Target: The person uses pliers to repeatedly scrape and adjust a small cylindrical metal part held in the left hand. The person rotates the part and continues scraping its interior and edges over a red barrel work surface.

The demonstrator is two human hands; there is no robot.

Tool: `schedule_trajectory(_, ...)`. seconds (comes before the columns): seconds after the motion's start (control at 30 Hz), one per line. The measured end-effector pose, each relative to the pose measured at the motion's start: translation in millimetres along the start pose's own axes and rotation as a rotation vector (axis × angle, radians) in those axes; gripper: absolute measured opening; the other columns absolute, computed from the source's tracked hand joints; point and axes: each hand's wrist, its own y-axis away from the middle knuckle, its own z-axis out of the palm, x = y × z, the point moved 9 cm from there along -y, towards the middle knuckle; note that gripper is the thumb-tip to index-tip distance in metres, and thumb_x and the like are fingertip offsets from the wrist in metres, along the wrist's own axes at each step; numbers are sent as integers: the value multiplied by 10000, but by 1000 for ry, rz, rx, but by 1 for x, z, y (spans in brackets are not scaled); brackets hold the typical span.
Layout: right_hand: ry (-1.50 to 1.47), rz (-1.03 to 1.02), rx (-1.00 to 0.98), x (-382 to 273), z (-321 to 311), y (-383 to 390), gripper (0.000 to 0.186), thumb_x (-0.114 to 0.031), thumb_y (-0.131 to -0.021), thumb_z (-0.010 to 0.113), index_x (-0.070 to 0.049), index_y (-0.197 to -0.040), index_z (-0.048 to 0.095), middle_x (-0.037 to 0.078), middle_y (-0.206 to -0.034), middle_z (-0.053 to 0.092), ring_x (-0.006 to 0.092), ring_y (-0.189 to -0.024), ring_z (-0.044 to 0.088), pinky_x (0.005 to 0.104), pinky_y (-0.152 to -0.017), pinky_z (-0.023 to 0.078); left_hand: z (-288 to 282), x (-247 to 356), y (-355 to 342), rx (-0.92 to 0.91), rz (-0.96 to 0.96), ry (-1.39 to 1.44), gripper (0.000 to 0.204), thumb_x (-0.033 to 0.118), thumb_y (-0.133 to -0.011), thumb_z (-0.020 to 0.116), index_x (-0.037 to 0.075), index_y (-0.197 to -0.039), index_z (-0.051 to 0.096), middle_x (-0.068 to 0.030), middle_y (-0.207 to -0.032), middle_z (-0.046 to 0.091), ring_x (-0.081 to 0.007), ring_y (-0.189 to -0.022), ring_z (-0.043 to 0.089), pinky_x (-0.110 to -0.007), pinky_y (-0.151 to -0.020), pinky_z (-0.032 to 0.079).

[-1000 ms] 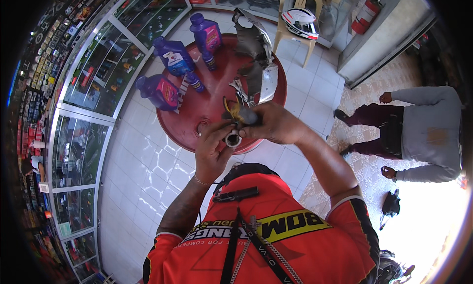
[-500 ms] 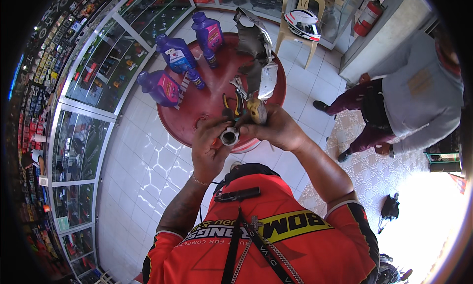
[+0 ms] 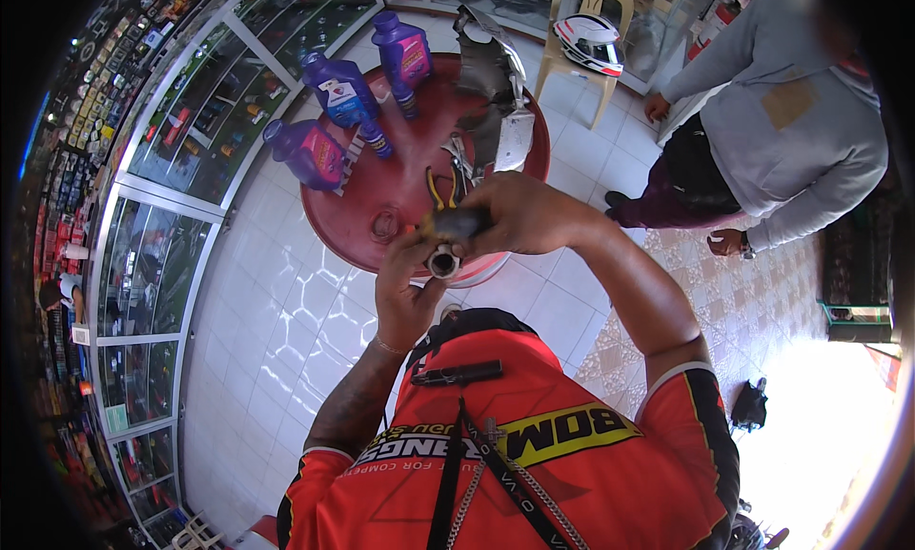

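Observation:
In the head view my left hand grips a short metal tube, its open end facing up at me. My right hand is closed on a blurred dark-and-yellowish object just above that tube; I cannot make out what it is. Past them, pliers with yellow handles lie by loose metal pieces on a red drum top. A bent silver-and-black panel spans its right side. Purple bottles of two sizes stand at its left.
A white helmet rests on a beige plastic chair at the back. Another person in grey stands at the right near a pillar. Glass display cabinets line the left. A black item is on the floor at lower right.
My right hand has risen and swung left over the tube with the object it holds. The other person has moved toward the back, closer to the drum and chair.

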Motion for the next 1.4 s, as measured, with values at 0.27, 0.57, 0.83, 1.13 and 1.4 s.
schedule_trajectory(0.27, -794, 187, 230, 23, 51, 8, 240, -191, -881, 829, -12, -1025, 759, -5, -860, 727, 103, -714, 629, 308, -654, 496, -20, -8, 4, 3, -9, 76, 433, -47, -841, 795, 5, -1236, 625, -179, -1345, 586, -262, -1230, 611, -366, -1006, 510)
schedule_trajectory(0.57, 160, -20, -41, -34, 31, -36, 372, -340, -855, 775, 24, -907, 722, 209, -771, 691, 332, -730, 691, 445, -708, 514, -40, -22, 7, -42, 28, -39, 433, 5, -832, 825, 15, -1227, 648, -136, -1210, 636, -225, -1080, 649, -330, -881, 536)
schedule_trajectory(0.83, -320, 333, 96, 17, 35, -74, 361, -330, -896, 739, 6, -1019, 689, 110, -765, 685, 242, -759, 694, 423, -701, 502, -67, -73, 4, -8, -107, 265, 461, -83, -843, 775, -16, -1267, 606, -122, -1301, 595, -189, -1174, 627, -324, -971, 537)
schedule_trajectory(1.13, 782, 531, -174, 167, 128, -166, 355, -143, -922, 620, 50, -1217, 661, 283, -1131, 686, 445, -1063, 693, 512, -853, 598, -84, -125, 5, -28, -227, 380, 468, -150, -833, 735, -27, -1262, 597, -117, -1319, 591, -188, -1205, 615, -326, -1034, 506)
schedule_trajectory(1.4, 777, 729, 299, 222, 135, -208, 413, -157, -948, 609, 65, -1296, 581, 271, -1347, 549, 417, -1187, 638, 445, -898, 608, -91, -154, 16, -65, -305, 481, 462, -140, -836, 739, -17, -1258, 596, -102, -1294, 603, -170, -1147, 636, -322, -994, 525)
